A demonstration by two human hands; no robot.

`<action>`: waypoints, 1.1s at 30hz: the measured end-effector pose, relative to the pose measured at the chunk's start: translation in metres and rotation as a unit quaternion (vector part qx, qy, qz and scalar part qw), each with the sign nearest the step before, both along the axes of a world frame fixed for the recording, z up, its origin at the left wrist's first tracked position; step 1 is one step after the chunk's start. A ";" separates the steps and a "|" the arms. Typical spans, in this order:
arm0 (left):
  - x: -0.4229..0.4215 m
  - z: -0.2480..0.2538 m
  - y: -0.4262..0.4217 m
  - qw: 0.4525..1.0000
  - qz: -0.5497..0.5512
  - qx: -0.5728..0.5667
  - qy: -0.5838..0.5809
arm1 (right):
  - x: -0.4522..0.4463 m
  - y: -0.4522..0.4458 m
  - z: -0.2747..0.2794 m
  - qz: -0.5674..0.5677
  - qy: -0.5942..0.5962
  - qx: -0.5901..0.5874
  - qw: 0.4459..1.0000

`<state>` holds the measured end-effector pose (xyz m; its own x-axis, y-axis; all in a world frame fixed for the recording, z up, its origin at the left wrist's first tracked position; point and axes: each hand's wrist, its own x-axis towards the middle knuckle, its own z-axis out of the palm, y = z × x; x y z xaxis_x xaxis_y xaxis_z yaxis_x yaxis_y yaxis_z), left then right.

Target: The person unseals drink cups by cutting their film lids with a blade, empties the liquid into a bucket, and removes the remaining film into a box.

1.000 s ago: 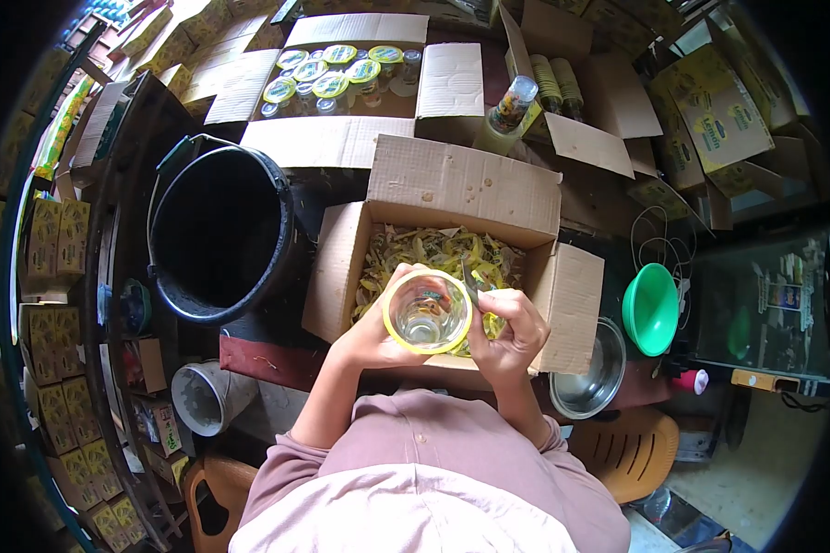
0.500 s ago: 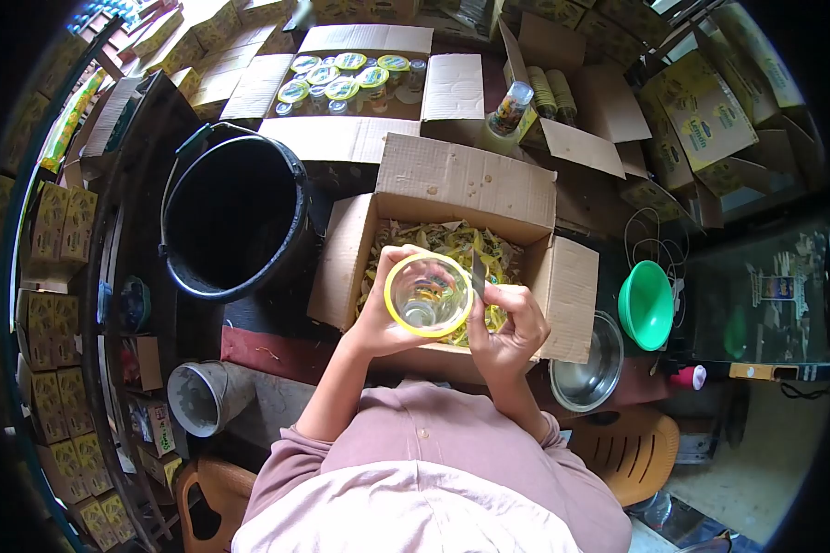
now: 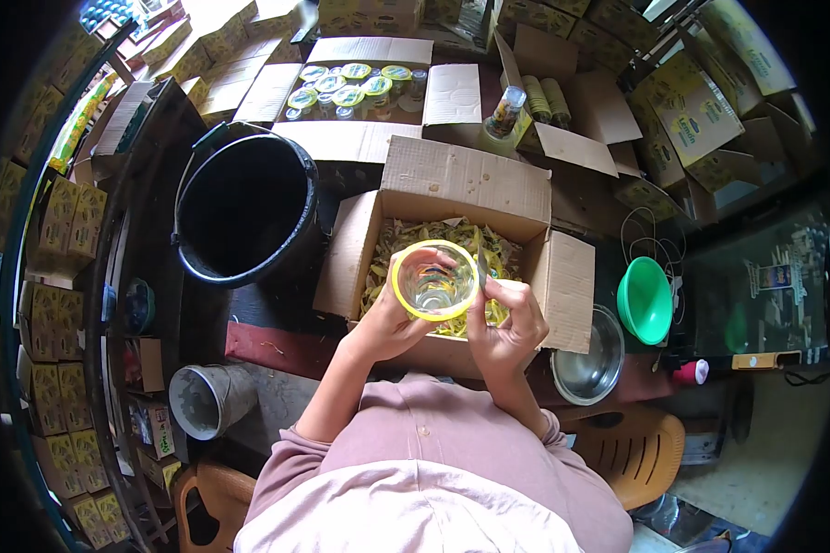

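My left hand (image 3: pixel 384 323) is wrapped round a clear plastic cup (image 3: pixel 433 289) with a yellow rim, its mouth tilted up towards me. In my right hand (image 3: pixel 510 328) a thin dark blade, seemingly a small knife (image 3: pixel 481 257), is pinched between thumb and fingers. It points up and away, close beside the cup's right edge; whether it touches the rim I cannot tell. Both hands are over the near side of an open cardboard box (image 3: pixel 466 180). Yellow and greenish strips of scrap (image 3: pixel 500 251) fill the box.
A large black bucket (image 3: pixel 186 207) stands left of the box, a grey bucket (image 3: pixel 189 401) nearer me. To the right are a metal bowl (image 3: pixel 609 355) and a green bowl (image 3: pixel 645 300). Behind, a carton (image 3: pixel 355 141) holds several yellow-lidded cups (image 3: pixel 349 95).
The cup has shifted slightly right and up in view, and its mouth is turned a little differently. The right hand with the blade has barely moved. The view has shifted slightly.
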<state>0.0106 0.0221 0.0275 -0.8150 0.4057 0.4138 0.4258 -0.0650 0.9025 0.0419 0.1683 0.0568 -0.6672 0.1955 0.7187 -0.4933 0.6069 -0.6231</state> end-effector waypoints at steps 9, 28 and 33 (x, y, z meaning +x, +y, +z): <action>0.009 0.004 0.002 0.993 -0.051 0.080 -0.068 | 0.006 0.002 0.005 -0.003 -0.028 -0.044 0.999; 0.014 -0.007 -0.007 0.919 -0.081 0.300 -0.242 | 0.002 0.057 -0.092 -0.030 -0.455 0.176 0.872; 0.014 -0.001 -0.008 0.959 -0.047 0.206 -0.190 | 0.006 0.046 -0.055 0.011 -0.330 -0.008 0.944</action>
